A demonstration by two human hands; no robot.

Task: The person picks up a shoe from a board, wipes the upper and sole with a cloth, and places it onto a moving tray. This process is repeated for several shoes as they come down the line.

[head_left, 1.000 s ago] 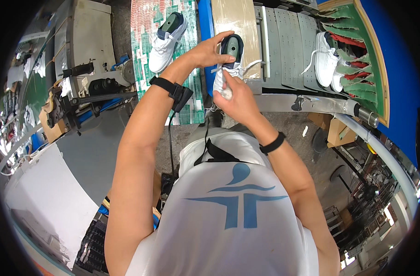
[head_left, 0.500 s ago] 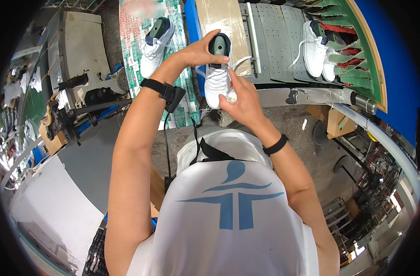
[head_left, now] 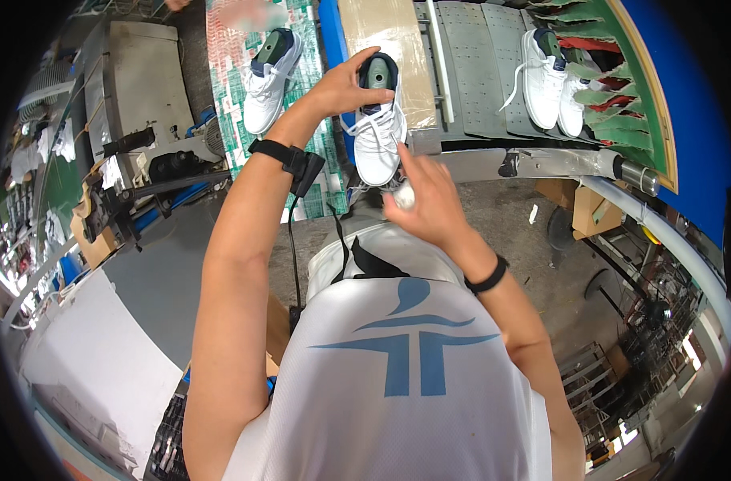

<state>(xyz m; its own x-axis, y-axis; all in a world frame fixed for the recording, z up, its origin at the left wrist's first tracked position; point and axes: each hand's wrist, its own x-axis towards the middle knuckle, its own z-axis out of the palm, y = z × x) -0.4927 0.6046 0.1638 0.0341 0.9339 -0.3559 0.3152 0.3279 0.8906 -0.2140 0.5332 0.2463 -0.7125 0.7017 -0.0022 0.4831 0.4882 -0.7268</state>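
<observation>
A white lace-up sneaker point(head_left: 376, 152) with a dark blue collar points its toe toward me. Inside its opening sits a green shoe last point(head_left: 379, 76). My left hand point(head_left: 343, 86) is closed around the collar, thumb across the tongue side and fingers at the heel. Beside the toe, my right hand point(head_left: 434, 196) has its index finger at the shoe's right side. A small white wad point(head_left: 404, 194) is held in that hand, partly hidden by the fingers; its material is unclear. The laces hang loosely over the upper.
Another white sneaker point(head_left: 266, 84) stands on a green-and-red printed board point(head_left: 321, 172) to the left. Two more sneakers point(head_left: 543, 88) rest on a grey plated conveyor point(head_left: 471, 72), by green and red strips point(head_left: 622, 120). A metal rail point(head_left: 534, 163) runs along the conveyor's near edge.
My right hand has drawn back toward me, away from the laces, with the white wad. The laces now lie across the upper. My left hand keeps its hold on the sneaker.
</observation>
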